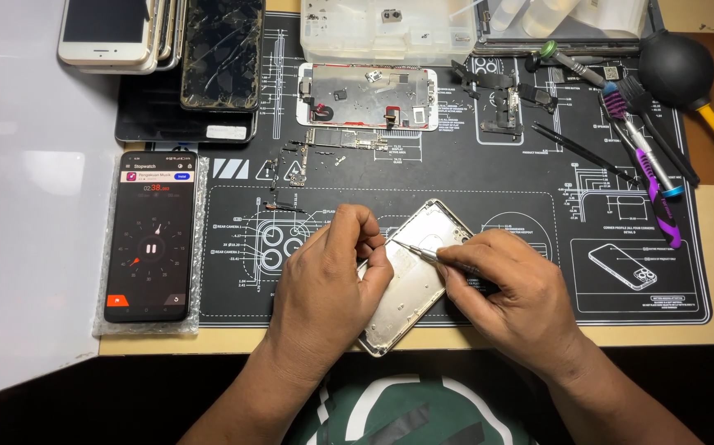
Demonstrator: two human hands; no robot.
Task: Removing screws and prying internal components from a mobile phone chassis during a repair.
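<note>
Gripping 1 phone shell [410, 276], 1 tool [417, 251]

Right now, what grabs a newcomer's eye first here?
Centre bottom: the left hand steadies a silver phone housing tilted on the black repair mat, while the right hand works a thin metal tool into it. Left of them, a phone showing a stopwatch; above, a stripped white screen assembly.

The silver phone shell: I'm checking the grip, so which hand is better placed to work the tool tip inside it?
Right. The right hand already holds the thin metal tool, tip inside the silver phone shell. The left hand grips the shell's edge, likely steadying it.
</note>
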